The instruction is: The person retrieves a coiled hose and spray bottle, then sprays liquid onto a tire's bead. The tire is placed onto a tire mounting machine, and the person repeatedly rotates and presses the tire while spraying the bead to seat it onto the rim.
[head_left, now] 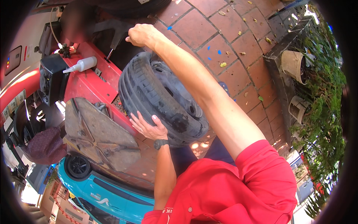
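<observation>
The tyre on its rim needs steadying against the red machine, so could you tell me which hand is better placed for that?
Probably the left hand: it lies flat against the tyre tread. The right hand is raised above it.

Outdoor workshop yard in bright sunlight. Reddish paving bricks (223,33), strewn with dry leaves, fill the upper centre. At right, a dark stone ledge (278,71) carries pale plant pots (292,63) among green shrubs (328,112). A turquoise car (108,190) occupies the lower left.
</observation>
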A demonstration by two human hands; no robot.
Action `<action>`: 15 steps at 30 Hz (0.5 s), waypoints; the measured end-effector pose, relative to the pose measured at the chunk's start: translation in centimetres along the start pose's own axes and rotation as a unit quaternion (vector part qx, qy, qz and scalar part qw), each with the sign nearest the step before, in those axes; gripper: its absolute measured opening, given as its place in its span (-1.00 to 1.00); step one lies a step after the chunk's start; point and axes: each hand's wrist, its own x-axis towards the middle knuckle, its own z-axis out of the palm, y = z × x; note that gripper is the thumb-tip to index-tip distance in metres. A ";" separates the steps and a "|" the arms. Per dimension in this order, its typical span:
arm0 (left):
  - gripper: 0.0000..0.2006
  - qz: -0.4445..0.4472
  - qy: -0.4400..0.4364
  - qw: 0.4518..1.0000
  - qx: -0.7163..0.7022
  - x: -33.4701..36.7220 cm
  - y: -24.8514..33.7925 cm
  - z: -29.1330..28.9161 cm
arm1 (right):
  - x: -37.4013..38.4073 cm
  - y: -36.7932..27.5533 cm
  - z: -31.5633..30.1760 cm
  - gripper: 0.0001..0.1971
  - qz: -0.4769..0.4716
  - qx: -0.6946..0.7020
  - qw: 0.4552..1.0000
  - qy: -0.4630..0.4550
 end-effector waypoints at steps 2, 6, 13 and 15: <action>-0.26 -0.009 -0.005 1.000 0.003 -0.1 -0.1 0.0 | -0.1 0.0 0.5 -0.51 -0.013 0.021 1.000 0.019; -0.26 -0.016 -0.011 1.000 0.005 -0.4 -0.3 -0.1 | -0.5 -0.4 1.5 -0.51 -0.022 0.057 0.998 0.029; -0.21 -0.020 -0.032 0.999 -0.002 -0.5 -1.2 -0.5 | -1.2 -2.1 3.5 -0.53 -0.024 0.165 0.982 0.087; -0.21 -0.016 -0.021 1.000 -0.003 -0.6 -1.3 -0.4 | -1.6 -2.4 3.9 -0.54 -0.039 0.195 0.975 0.098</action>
